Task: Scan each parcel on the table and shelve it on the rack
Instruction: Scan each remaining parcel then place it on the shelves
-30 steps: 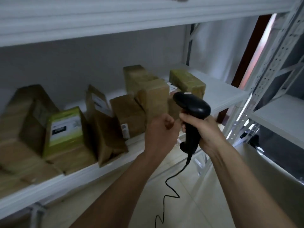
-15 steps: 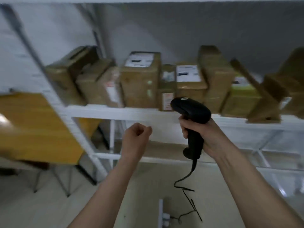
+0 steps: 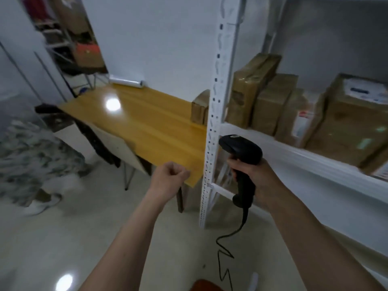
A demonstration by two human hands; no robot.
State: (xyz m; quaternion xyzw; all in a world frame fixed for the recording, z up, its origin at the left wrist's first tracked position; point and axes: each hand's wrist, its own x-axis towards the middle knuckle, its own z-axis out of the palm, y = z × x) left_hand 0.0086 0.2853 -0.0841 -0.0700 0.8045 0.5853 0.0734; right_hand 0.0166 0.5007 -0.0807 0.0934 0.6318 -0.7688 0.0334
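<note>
Wooden table (image 3: 147, 127) w/ one parcel (image 3: 199, 110), left hand (image 3: 170, 179) fisted (empty), right hand (image 3: 252, 175) gripping scanner (image 3: 241, 152) upright.

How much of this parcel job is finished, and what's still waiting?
Mostly done, it seems: several taped brown parcels already stand on the rack shelf. In hand: the right hand grips the black scanner; the left hand is curled and holds nothing. Left: at least one parcel on the yellow table, a small brown box partly hidden behind the rack post, to scan and shelve.
</note>
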